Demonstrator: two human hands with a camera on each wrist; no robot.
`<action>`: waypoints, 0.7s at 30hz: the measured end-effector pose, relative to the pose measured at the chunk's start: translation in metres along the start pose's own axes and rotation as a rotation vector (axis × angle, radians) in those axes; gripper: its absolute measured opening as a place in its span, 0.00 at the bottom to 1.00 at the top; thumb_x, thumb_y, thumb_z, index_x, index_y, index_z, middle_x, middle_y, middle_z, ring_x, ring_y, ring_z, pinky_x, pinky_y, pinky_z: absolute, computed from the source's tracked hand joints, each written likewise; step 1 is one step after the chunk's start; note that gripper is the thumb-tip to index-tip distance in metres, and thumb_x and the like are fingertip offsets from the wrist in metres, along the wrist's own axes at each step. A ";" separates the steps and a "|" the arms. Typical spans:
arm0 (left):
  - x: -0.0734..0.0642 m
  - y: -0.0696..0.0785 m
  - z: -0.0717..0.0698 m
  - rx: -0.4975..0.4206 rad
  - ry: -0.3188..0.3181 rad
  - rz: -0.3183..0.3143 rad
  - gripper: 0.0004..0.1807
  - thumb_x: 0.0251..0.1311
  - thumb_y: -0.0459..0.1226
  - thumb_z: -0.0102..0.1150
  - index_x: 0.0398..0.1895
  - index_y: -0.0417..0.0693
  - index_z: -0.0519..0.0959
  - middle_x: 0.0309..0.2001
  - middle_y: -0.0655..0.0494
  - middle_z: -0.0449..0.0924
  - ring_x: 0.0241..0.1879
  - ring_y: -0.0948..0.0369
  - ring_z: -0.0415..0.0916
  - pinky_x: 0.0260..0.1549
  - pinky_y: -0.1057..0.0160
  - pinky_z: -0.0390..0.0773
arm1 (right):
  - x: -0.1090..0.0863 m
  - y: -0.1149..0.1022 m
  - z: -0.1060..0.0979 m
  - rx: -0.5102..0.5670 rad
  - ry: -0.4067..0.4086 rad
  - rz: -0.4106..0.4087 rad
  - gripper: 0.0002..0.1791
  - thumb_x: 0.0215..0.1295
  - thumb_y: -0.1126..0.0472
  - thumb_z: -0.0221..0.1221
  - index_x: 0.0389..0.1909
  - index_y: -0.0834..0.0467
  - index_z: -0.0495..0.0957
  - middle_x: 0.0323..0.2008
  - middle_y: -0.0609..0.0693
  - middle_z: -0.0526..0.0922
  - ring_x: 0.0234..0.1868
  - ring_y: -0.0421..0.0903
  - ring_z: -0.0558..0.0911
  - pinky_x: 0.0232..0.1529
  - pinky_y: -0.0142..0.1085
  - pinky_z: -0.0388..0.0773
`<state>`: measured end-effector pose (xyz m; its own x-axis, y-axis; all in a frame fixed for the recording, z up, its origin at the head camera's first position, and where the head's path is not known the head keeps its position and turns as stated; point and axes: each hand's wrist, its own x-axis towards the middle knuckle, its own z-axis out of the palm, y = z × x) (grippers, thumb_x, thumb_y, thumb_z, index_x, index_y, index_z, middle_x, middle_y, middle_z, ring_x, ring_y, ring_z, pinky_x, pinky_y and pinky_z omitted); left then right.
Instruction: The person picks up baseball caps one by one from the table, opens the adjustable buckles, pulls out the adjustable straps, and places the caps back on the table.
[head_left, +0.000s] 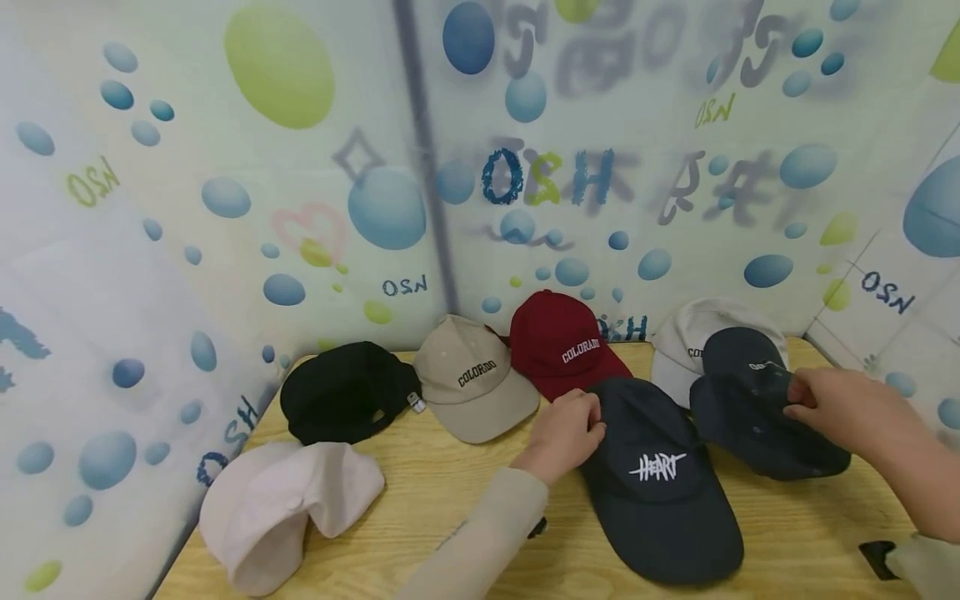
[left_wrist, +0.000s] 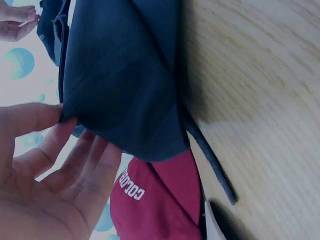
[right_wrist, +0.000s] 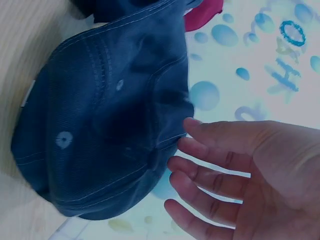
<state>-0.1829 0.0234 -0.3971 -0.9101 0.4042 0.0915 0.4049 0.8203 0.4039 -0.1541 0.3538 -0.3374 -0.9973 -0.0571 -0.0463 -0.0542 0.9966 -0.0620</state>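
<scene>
- One tabletop [head_left: 427, 517], pale and wood-grained.
- HEART cap [head_left: 652, 492]: tabletop's right half, brim to the front, beside the dark cap [head_left: 750, 417].
- Dark cap: tilted, partly hiding the white cap [head_left: 672, 354].
- Left hand [head_left: 564, 433]: narrow grip — thumb and fingers pinch the HEART cap's back edge.
- Right hand [head_left: 847, 408]: narrow grip — thumb and forefinger pinch the dark cap's edge.

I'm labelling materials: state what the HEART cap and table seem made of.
HEART cap: matte cloth, perhaps cotton, judging by its soft bends and panel seams. Table: wood or wood-look laminate, given the grain lines; its finish looks smooth.
</scene>
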 end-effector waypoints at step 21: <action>-0.012 -0.008 -0.040 -0.105 0.348 0.187 0.03 0.68 0.37 0.60 0.39 0.51 0.75 0.40 0.57 0.84 0.40 0.64 0.83 0.41 0.70 0.82 | 0.013 -0.076 -0.007 0.340 0.161 -0.282 0.06 0.70 0.58 0.61 0.40 0.57 0.82 0.37 0.49 0.87 0.37 0.46 0.84 0.39 0.43 0.82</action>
<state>-0.1791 -0.0046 -0.3653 -0.8043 0.3666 0.4677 0.5716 0.6923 0.4404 -0.1634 0.2782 -0.3264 -0.9426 -0.2861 0.1723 -0.3313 0.8662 -0.3741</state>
